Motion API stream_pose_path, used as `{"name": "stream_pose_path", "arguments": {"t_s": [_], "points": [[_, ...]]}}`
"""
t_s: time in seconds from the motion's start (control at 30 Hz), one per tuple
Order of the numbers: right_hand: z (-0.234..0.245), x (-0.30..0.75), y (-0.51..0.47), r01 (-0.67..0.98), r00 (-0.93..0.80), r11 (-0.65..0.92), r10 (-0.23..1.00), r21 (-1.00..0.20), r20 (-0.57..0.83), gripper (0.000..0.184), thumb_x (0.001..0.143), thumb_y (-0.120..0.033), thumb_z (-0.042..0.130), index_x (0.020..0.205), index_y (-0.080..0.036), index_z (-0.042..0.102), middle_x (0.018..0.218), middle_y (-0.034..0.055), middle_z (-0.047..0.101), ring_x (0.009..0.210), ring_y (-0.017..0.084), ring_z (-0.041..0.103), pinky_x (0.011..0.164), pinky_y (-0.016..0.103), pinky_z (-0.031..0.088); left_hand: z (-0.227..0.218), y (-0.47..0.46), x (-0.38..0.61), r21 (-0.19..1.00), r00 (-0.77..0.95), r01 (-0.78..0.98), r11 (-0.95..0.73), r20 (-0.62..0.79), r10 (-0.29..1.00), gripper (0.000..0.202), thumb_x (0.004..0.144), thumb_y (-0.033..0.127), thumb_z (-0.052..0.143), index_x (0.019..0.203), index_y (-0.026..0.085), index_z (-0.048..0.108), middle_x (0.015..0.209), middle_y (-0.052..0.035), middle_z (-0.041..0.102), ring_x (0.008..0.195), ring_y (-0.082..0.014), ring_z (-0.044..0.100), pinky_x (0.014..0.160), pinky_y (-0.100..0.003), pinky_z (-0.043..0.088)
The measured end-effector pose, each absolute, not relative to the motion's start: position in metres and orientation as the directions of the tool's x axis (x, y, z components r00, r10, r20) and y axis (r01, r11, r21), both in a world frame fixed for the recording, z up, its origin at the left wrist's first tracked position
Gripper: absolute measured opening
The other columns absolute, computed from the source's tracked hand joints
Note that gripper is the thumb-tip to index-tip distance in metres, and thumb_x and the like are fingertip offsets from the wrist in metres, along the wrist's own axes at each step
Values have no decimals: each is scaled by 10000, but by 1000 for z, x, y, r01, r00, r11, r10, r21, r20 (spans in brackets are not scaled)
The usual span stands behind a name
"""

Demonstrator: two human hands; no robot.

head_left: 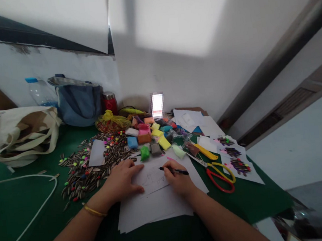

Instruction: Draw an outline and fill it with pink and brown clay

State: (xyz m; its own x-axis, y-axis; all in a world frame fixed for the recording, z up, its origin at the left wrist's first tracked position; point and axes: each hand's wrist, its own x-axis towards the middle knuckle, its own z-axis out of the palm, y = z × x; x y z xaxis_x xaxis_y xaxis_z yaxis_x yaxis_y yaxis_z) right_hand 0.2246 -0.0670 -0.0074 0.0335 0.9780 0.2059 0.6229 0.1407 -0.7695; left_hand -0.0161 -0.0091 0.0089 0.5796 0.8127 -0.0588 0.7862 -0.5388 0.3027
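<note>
My right hand (177, 180) is closed around a black pen (180, 171), whose tip is close to a white sheet of paper (153, 183). Faint line drawings show on that sheet, which lies on a stack of white paper (156, 213). At the sheet's left side rests my left hand (124, 182), palm down with the thumb and fingers apart. Beyond the paper lie packets of coloured clay, among them a green one (145, 153) and a grey one (155, 149). Striped sunflower seeds (84, 182) are heaped left of my left hand, mixed with small coloured beads.
Scissors (220, 173) with red and yellow handles lie right of the paper, beside a yellow utility knife (206, 152). Farther right is a sheet with seed decorations (240, 165). A blue bag (80, 100), a cream bag (30, 136) and a white cable (34, 226) occupy the left.
</note>
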Motion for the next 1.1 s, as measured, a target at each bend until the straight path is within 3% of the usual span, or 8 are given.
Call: {"name": "stream_pose_path", "arguments": {"t_s": [0.27, 1.1], "points": [[-15, 222, -58, 631, -8, 173, 976, -756, 217, 137, 861, -233, 522, 892, -215, 654, 843, 8, 671, 805, 168, 604, 725, 270, 438, 9, -10, -15, 299, 565, 799, -522, -74, 822, 800, 583, 601, 764, 1315, 361, 547, 1167, -66, 548, 1085, -294, 503, 934, -387, 361], [-17, 222, -60, 649, 11, 151, 978, -745, 208, 133, 835, -201, 517, 855, -211, 649, 794, 9, 657, 749, 165, 594, 676, 267, 431, 13, -11, -14, 315, 552, 807, -500, -101, 828, 804, 584, 580, 770, 1324, 370, 537, 1183, -65, 542, 1107, -299, 499, 959, -387, 353]]}}
